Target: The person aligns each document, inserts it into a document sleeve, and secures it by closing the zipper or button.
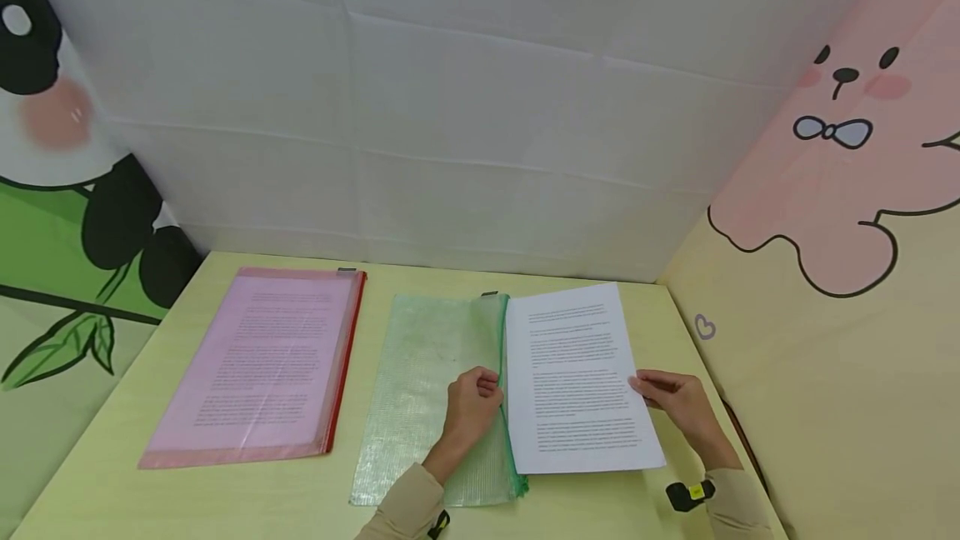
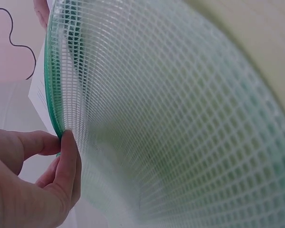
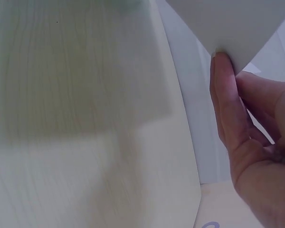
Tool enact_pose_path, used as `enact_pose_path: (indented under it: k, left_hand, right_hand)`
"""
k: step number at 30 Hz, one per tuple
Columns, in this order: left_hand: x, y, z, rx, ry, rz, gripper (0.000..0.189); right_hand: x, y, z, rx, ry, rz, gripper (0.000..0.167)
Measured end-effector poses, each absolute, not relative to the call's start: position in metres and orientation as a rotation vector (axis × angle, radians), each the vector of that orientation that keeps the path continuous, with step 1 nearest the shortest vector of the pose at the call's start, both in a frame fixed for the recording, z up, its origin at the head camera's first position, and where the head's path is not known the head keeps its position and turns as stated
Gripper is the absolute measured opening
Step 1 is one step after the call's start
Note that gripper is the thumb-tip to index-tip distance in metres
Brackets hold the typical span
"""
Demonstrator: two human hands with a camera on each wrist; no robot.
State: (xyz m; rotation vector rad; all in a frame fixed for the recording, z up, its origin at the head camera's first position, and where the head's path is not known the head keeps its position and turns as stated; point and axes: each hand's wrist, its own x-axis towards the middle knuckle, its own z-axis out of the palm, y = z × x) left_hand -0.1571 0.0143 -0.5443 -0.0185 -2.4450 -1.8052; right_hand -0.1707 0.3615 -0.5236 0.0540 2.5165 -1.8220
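Note:
A translucent green mesh zipper pouch [image 1: 420, 390] lies in the middle of the table, its zipped edge on the right. My left hand [image 1: 471, 409] pinches that edge between thumb and fingers; the left wrist view shows the mesh side [image 2: 180, 114] bowed up from the grip. Just right of the pouch, a white sheet of printed paper [image 1: 573, 382] is held up, its left side along the pouch's edge. My right hand [image 1: 678, 402] pinches the paper's right edge. In the right wrist view, the paper's blank underside [image 3: 237, 28] stands above the table, casting a shadow.
To the left lies a pink zipper pouch [image 1: 247, 357] with a red edge and printed paper inside. The pale wooden table [image 1: 585, 511] meets a white sheet wall [image 1: 480, 148] behind. Cartoon-printed walls stand at both sides, the right one [image 1: 825, 340] close to my right hand.

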Motion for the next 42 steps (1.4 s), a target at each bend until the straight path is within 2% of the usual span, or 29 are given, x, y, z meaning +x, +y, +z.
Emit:
enact_pose_path:
  k: [17,26,42]
  left_hand:
    - [-0.158,0.019,-0.55,-0.059,-2.464,-1.783,0.009]
    - [-0.157,0.023,-0.55,-0.073,-2.501,-1.729,0.01]
    - [-0.153,0.025,-0.544,-0.126,-2.494,-1.68,0.011]
  right_hand:
    - [-0.171,0.354,-0.523,0.031,2.53,-1.805,0.037]
    - [-0.173,0.348,-0.51,-0.083,2.632,-1.751,0.031]
    - [-0.174,0.351,-0.497,-0.05,2.678,-1.756,0.031]
